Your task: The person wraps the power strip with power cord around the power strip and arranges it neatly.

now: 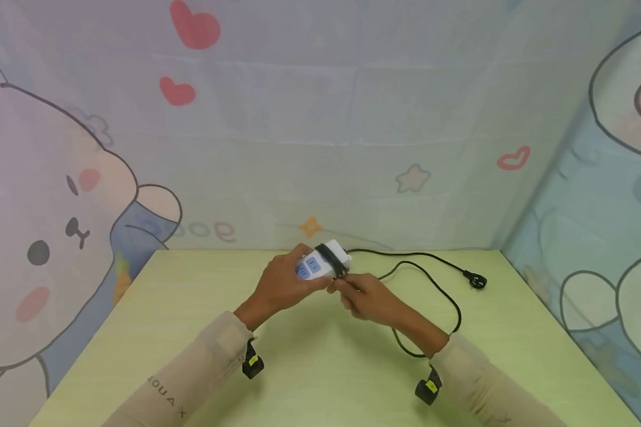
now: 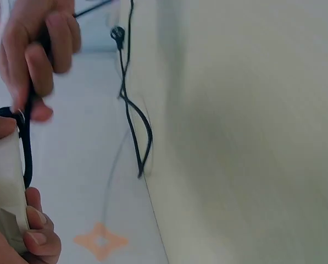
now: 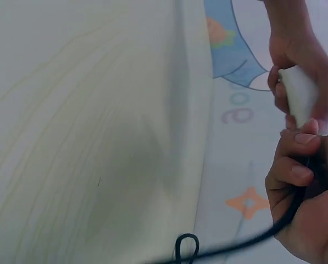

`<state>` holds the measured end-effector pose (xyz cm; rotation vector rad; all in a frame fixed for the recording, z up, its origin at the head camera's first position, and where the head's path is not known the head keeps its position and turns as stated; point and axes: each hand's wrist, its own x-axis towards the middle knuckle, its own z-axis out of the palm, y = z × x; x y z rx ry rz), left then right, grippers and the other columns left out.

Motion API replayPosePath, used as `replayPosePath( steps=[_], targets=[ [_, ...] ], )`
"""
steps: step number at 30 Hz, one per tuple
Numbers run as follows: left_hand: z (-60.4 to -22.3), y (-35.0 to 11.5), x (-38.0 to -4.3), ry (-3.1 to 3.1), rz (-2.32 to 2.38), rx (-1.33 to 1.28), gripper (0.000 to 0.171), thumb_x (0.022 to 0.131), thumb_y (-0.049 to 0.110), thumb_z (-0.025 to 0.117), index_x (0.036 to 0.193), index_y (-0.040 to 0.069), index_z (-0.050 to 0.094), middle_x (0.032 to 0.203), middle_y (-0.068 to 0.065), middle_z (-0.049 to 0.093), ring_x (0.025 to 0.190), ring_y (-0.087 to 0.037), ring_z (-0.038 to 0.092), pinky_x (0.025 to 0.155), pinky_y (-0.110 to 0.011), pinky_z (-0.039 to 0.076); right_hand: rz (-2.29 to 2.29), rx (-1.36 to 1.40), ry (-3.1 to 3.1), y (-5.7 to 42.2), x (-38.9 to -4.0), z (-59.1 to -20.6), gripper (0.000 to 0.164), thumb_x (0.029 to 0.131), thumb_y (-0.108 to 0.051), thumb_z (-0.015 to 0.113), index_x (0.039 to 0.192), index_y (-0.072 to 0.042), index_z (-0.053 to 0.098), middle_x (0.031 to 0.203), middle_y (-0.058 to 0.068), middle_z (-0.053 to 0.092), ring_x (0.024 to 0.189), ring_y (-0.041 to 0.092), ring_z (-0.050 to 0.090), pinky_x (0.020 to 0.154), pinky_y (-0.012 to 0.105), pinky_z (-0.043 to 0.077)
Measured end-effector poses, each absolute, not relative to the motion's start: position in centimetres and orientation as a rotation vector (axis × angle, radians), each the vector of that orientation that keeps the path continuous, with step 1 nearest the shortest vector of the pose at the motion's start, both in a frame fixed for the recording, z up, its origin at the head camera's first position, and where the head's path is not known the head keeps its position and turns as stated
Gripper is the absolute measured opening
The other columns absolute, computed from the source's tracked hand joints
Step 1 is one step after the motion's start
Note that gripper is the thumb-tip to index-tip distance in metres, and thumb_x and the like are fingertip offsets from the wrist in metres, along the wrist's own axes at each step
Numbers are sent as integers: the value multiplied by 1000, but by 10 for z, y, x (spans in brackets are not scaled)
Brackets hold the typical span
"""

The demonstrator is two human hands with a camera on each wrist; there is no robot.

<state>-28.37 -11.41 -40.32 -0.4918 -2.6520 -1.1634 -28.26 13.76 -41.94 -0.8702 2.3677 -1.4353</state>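
Note:
A white power strip with blue socket faces is gripped by my left hand, its far end tilted up to the right. Several turns of black cord wrap around that end. My right hand holds the cord just beside the strip, fingers curled round it, as the right wrist view shows with the cord running out of the fist. In the left wrist view the strip's pale side lies between my left fingers and palm. The sockets under my left hand are hidden.
Loose cord loops over the pale green table on the right. Its black plug lies near the table's back right. A printed cloth hangs behind the table, and another stretch covers the right side.

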Motion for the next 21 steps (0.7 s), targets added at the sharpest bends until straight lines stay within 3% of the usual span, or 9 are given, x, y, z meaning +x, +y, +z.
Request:
replayPosePath(
  steps=[3, 15, 21],
  targets=[
    [-406, -123, -289, -2678, -1070, -431, 58, 92, 50, 85, 137, 17, 67, 94, -7, 77, 76, -19, 67, 64, -33, 50, -1346, -924, 2410, 141, -275, -413, 41, 124, -27, 45, 130, -2, 77, 69, -4, 53, 53, 6, 42, 55, 23, 38],
    [-403, -130, -288, -2704, -867, -459, 56, 94, 50, 81, 135, 14, 67, 96, -5, 78, 77, -20, 68, 64, -35, 50, -1323, -1045, 2308, 160, -260, -396, 33, 121, -23, 53, 128, -3, 78, 66, -1, 53, 50, 5, 44, 53, 23, 43],
    [-406, -133, -282, -2741, -770, -478, 54, 93, 48, 84, 134, 15, 69, 93, -4, 76, 75, -18, 65, 62, -34, 48, -1283, -1170, 2479, 163, -255, -384, 25, 119, -18, 59, 120, -7, 82, 77, 1, 68, 57, 1, 40, 59, 24, 41]
  ],
)
